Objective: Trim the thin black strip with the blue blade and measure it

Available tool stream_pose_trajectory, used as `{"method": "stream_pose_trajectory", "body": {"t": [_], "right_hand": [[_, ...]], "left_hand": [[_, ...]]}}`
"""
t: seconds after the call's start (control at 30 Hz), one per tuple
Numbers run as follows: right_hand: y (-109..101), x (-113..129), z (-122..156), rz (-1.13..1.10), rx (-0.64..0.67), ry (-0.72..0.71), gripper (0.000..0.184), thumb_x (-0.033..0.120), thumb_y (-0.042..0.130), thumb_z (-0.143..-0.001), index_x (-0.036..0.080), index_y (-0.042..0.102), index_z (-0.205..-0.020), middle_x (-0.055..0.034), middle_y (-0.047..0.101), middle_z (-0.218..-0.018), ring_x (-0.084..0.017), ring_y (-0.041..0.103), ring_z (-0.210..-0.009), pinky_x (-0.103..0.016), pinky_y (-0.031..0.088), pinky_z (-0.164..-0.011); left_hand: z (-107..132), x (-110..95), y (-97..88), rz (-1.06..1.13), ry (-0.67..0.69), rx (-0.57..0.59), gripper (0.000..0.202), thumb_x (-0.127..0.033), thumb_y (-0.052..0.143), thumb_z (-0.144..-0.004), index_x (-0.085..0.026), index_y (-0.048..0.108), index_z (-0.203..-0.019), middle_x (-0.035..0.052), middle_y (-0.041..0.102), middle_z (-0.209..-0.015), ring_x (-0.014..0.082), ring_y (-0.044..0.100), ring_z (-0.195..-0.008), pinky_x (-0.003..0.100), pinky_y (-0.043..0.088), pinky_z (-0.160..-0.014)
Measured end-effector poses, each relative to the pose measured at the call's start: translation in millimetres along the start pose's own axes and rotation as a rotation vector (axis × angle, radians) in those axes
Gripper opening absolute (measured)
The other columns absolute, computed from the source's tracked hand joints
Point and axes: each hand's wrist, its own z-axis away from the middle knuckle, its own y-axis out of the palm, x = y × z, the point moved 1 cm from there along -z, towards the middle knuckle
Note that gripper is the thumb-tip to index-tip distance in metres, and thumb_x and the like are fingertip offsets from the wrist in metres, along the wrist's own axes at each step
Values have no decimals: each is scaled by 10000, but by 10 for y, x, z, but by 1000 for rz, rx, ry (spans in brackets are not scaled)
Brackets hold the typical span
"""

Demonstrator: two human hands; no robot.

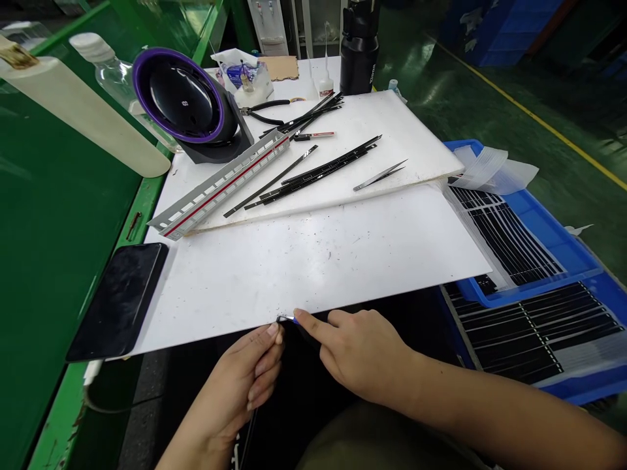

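My left hand point(245, 378) and my right hand point(357, 352) meet just below the near edge of the white board point(318, 261). Both pinch a thin black strip point(289, 320); its small silvery-blue end shows between my left thumb and my right forefinger. The strip runs down past my left hand toward my lap and is mostly hidden. The fingers of each hand are curled in. On the raised white board point(401, 130) farther off lie several more black strips point(318, 173) and metal tweezers point(379, 176).
A grey slotted rail with a red stripe point(220, 186) lies at the left of the boards. A black phone point(117, 300) rests at the table's left edge. Blue trays point(539, 215) with sheets of black strips point(519, 241) stand at the right. A purple-rimmed black device point(186, 98), pliers, glue bottle and black flask point(359, 49) stand at the back.
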Motion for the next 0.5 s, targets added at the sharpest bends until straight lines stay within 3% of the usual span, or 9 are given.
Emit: {"method": "stream_pose_trajectory", "body": {"t": [0.5], "right_hand": [[-12,-35,-13,17,10,-50,549,300,457,-951,306,389,-1496,-14,661,-792,-184,593,-564,-307,190,-481]], "left_hand": [[-3,15,7,3,11,-27,409,-516,753,-747,-184,526,-672,-98,367,-477,13,185,-333,116,170,-278]]}}
